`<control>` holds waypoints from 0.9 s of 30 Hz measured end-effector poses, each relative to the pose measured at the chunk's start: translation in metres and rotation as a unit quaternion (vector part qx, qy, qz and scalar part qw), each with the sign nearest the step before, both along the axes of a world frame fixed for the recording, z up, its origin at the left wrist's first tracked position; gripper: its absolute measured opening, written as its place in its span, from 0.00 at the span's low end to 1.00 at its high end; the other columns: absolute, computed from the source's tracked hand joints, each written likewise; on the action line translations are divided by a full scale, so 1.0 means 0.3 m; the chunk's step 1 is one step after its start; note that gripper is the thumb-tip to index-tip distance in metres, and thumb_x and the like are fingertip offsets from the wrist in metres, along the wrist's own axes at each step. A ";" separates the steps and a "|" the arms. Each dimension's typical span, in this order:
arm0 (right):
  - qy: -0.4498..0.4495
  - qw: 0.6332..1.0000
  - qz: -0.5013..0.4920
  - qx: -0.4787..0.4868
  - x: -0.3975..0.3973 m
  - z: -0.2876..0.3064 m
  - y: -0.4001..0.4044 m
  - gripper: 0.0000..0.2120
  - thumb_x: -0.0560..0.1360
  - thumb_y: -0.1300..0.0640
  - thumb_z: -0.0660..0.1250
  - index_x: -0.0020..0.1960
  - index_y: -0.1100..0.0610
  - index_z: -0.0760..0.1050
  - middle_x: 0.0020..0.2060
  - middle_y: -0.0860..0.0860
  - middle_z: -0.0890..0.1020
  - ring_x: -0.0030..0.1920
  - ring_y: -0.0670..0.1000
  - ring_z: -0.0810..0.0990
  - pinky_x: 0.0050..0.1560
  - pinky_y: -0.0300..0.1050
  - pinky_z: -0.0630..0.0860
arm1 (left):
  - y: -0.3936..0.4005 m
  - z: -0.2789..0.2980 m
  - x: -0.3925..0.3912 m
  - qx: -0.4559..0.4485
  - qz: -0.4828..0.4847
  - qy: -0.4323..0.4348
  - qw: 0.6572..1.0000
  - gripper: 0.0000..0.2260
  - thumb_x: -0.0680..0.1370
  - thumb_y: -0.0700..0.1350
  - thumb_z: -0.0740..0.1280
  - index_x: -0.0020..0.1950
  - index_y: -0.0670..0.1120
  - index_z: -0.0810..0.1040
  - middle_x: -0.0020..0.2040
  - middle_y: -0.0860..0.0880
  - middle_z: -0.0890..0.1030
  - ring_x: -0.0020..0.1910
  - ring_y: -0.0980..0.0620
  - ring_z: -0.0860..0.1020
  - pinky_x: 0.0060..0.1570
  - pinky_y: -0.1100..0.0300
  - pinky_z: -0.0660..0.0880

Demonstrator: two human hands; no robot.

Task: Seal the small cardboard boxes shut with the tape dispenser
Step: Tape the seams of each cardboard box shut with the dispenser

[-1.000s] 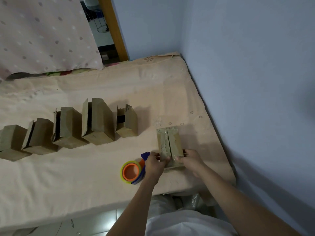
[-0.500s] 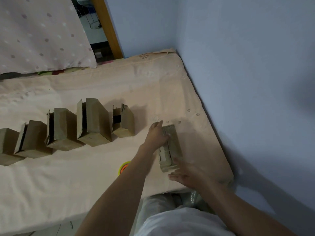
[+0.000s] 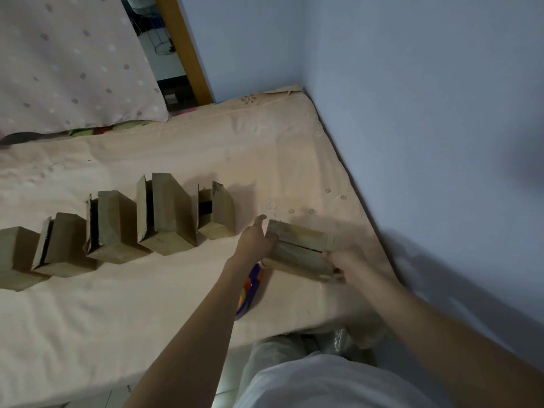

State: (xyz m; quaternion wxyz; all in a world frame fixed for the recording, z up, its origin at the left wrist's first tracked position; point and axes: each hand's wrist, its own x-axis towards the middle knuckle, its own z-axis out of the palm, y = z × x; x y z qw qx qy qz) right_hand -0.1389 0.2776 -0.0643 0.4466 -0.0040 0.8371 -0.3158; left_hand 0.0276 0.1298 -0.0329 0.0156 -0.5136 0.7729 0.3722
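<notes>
The small cardboard box [image 3: 298, 250] lies on the bed sheet [image 3: 176, 290], held between the two hands with its long axis running from one to the other and its closed flaps, with the seam between them, facing up. The left hand [image 3: 255, 240] grips the box's left end: the fingers curl against that end and the thumb sticks up, clear of the cardboard. The right hand [image 3: 346, 265] holds the right end with its fingers wrapped over the near corner; motion blur hides the exact finger placement.

The tape dispenser [image 3: 249, 291], blue with an orange core, lies on the sheet just below the left fingers, partly hidden by the left forearm.

Beyond the left thumb, a row of five more boxes [image 3: 117, 228] stands on the sheet, several with flaps ajar. A blue wall [image 3: 426, 142] lies past the right fingers. A dotted cloth [image 3: 67, 63] hangs at the far side.
</notes>
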 end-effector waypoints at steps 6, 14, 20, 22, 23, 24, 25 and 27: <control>0.177 0.899 0.389 0.095 -0.180 0.185 -0.130 0.19 0.76 0.52 0.73 0.59 0.66 0.77 0.56 0.60 0.81 0.56 0.60 0.81 0.43 0.43 0.70 | 0.093 0.002 0.055 0.088 -0.008 -0.020 0.996 0.18 0.82 0.56 0.62 0.65 0.45 0.77 0.60 0.42 0.82 0.56 0.40 0.80 0.56 0.53 0.78; 0.184 0.806 0.563 0.015 -0.060 0.173 -0.237 0.15 0.80 0.57 0.67 0.65 0.61 0.79 0.61 0.56 0.80 0.63 0.57 0.77 0.63 0.47 0.73 | 0.217 -0.063 0.013 0.207 0.061 0.009 0.976 0.23 0.80 0.54 0.67 0.71 0.44 0.72 0.57 0.44 0.82 0.52 0.44 0.82 0.45 0.50 0.83; 0.209 0.920 0.319 -0.095 0.049 0.106 -0.118 0.28 0.80 0.55 0.68 0.76 0.60 0.63 0.70 0.57 0.72 0.71 0.57 0.70 0.69 0.48 0.68 | 0.244 -0.100 0.050 0.275 0.162 0.083 0.944 0.21 0.80 0.51 0.68 0.71 0.45 0.71 0.54 0.45 0.82 0.49 0.45 0.83 0.45 0.49 0.84; 0.177 0.956 0.221 -0.080 0.075 0.093 -0.054 0.21 0.80 0.52 0.67 0.68 0.60 0.70 0.61 0.56 0.78 0.61 0.56 0.77 0.57 0.47 0.75 | 0.249 -0.107 0.062 0.305 0.191 0.122 0.925 0.23 0.79 0.53 0.70 0.71 0.46 0.71 0.55 0.45 0.81 0.49 0.44 0.83 0.47 0.48 0.84; 0.142 0.968 0.197 -0.055 0.084 0.078 -0.018 0.17 0.80 0.50 0.67 0.62 0.59 0.72 0.56 0.55 0.80 0.55 0.54 0.79 0.51 0.45 0.75 | 0.253 -0.113 0.065 0.310 0.197 0.132 0.921 0.23 0.78 0.53 0.71 0.70 0.46 0.71 0.56 0.45 0.80 0.50 0.44 0.83 0.48 0.47 0.83; 0.098 0.978 0.180 -0.035 0.093 0.056 0.020 0.15 0.79 0.48 0.68 0.58 0.59 0.74 0.53 0.53 0.81 0.52 0.54 0.79 0.49 0.45 0.75 | 0.259 -0.115 0.066 0.309 0.199 0.136 0.920 0.22 0.78 0.52 0.71 0.69 0.47 0.72 0.55 0.46 0.80 0.50 0.44 0.83 0.49 0.46 0.83; 0.054 0.984 0.168 -0.025 0.101 0.028 0.052 0.18 0.78 0.47 0.70 0.58 0.60 0.76 0.53 0.52 0.82 0.52 0.54 0.81 0.50 0.46 0.78 | 0.266 -0.118 0.066 0.306 0.200 0.137 0.921 0.21 0.78 0.52 0.71 0.68 0.47 0.72 0.54 0.46 0.81 0.50 0.44 0.83 0.50 0.45 0.83; -0.002 0.989 0.147 -0.037 0.112 -0.029 0.091 0.21 0.75 0.46 0.72 0.60 0.60 0.79 0.52 0.52 0.84 0.52 0.54 0.83 0.53 0.51 0.82 | 0.275 -0.121 0.058 0.293 0.204 0.141 0.924 0.19 0.78 0.50 0.71 0.67 0.46 0.73 0.52 0.45 0.82 0.50 0.44 0.83 0.48 0.47 0.83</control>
